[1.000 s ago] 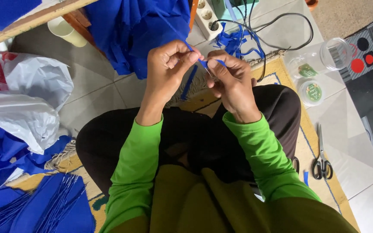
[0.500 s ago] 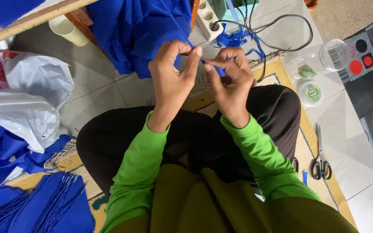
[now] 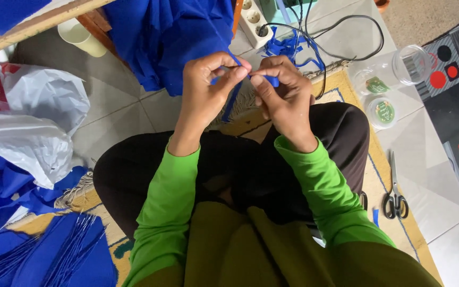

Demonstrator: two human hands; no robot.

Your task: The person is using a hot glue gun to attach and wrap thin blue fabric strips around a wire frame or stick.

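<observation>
At two o'clock I see a clear plastic jar lying on the tile, nothing visible inside it, and two clear round tubs beside it, each showing a green label; what they contain I cannot tell. At nine o'clock sits a crumpled white plastic bag, its contents hidden.

At twelve o'clock my left hand and right hand meet, fingertips touching. Both are nearly closed, thumb and fingers pinching a thin blue strip that hangs down between them in front of the big blue cloth. Half a second ago the hands sat slightly apart with the strip stretched between them; now they have drawn together and the strip's span is hidden.

The cloth looks soft and folded. A flat stack of blue pieces lies at seven o'clock, edges fanned. Black-handled scissors lie on the smooth tile at four o'clock.
</observation>
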